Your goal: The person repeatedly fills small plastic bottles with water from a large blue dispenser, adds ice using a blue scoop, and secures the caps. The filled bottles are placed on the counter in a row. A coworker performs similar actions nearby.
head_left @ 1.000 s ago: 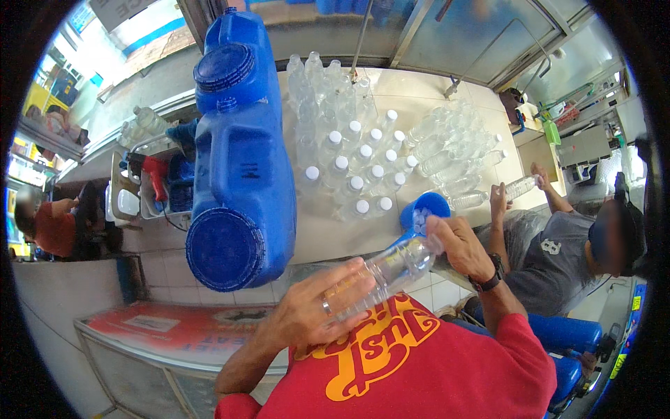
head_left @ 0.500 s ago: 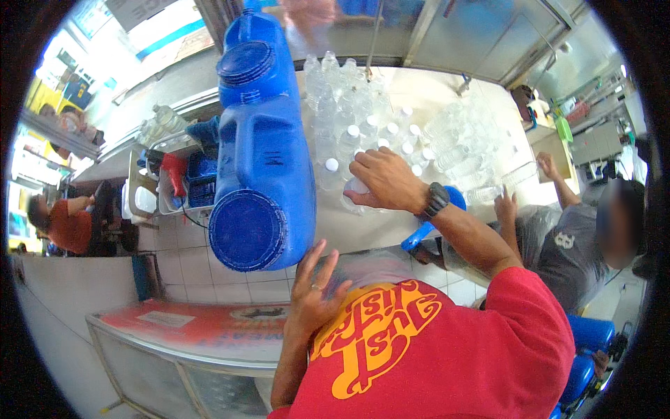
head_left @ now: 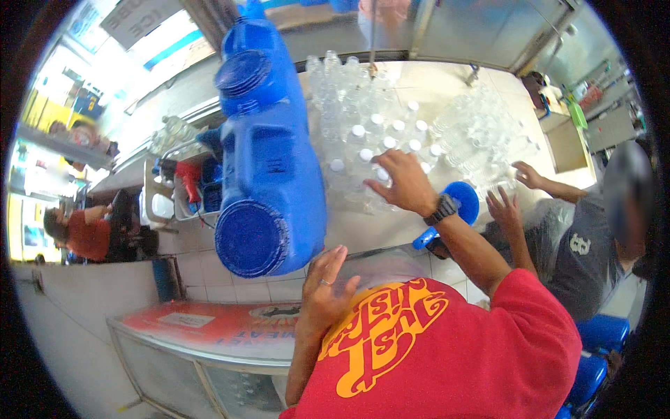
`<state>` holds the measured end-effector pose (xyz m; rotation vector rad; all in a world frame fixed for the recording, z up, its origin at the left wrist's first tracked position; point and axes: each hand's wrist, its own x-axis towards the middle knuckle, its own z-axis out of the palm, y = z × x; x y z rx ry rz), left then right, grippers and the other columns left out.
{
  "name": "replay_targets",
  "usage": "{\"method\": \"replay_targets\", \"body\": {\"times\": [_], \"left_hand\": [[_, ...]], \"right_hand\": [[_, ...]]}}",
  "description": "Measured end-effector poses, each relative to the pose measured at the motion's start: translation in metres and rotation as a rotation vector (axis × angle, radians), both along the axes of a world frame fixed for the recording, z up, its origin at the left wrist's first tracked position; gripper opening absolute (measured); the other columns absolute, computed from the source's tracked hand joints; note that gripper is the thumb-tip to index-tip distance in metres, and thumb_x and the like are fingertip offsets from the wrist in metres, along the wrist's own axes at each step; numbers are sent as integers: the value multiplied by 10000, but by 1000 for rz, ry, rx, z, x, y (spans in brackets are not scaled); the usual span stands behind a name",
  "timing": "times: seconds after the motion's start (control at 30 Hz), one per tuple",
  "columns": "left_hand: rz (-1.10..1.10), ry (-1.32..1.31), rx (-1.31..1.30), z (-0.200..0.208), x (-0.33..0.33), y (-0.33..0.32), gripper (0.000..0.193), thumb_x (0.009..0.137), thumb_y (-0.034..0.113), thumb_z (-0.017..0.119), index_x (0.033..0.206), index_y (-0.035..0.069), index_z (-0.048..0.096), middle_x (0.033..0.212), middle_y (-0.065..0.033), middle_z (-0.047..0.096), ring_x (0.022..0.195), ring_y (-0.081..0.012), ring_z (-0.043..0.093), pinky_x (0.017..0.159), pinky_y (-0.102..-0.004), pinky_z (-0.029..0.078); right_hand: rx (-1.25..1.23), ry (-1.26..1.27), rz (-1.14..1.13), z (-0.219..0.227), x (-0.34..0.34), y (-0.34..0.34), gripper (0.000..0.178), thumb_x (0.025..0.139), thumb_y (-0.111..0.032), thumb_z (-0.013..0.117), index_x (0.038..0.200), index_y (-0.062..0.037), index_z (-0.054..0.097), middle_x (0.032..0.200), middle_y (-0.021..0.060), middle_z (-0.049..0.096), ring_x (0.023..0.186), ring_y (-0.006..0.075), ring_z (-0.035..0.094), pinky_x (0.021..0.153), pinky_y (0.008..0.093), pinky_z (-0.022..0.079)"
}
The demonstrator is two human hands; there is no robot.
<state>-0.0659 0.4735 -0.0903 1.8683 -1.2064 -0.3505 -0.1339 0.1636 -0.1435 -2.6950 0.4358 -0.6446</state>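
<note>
My right hand point(head_left: 406, 183), with a dark watch on its wrist, reaches over a group of clear plastic bottles point(head_left: 364, 155) with white caps on the pale tiled counter. Its thumb and fingers are apart around the cap of one bottle at the group's front. My left hand point(head_left: 325, 288) hangs before the counter, fingers stretched and holding nothing, close to the near end of a big blue water jug point(head_left: 276, 174). Further capless bottles point(head_left: 331, 87) stand at the back left. More bottles point(head_left: 474, 133) lie in a heap to the right.
A blue funnel-like piece with a handle point(head_left: 460, 202) is beside my right wrist. At the right, a co-worker in a grey shirt point(head_left: 579, 244) reaches toward the heaped bottles. A red-topped freezer chest point(head_left: 209, 325) stands low left, and a bin with a red tool point(head_left: 188, 185) sits left of the jug.
My right hand has moved from gripping a bottle at the counter's front to the capped group, its fingers now looser. The co-worker's hands have come nearer the heaped bottles. The view has shifted slightly.
</note>
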Motion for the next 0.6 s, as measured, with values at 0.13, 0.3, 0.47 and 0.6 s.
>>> {"method": "replay_targets", "body": {"times": [0.13,0.3,0.47,0.6], "left_hand": [[-101,12,46,3,6,-19,599,851,60,817,1418,40,625,1349,-192,678,1250,-382,652,1099,-500,500],[-265,29,2,3,9,-45,596,865,88,816,1428,53,626,1303,-194,701,1186,-382,686,1026,-467,541],[-372,-4,30,5,6,-64,652,865,101,822,1473,61,589,1269,-205,708,1140,-386,697,975,-457,556],[-376,-3,44,7,5,-68,685,866,105,823,1499,65,564,1258,-208,708,1124,-393,694,965,-467,556]], "right_hand": [[275,58,-388,0,-83,-32,306,947,-324,736,1056,-42,695,950,182,715,877,383,696,774,493,527],[317,595,-640,-95,-173,-67,179,912,-162,653,947,-20,757,975,247,747,913,413,732,823,531,584],[190,803,-644,-180,-185,-68,210,893,-157,650,967,-28,797,966,257,760,942,422,752,884,521,614],[263,799,-711,-187,-180,-80,220,928,-157,627,974,-23,795,995,261,764,933,428,762,854,518,625]]}}
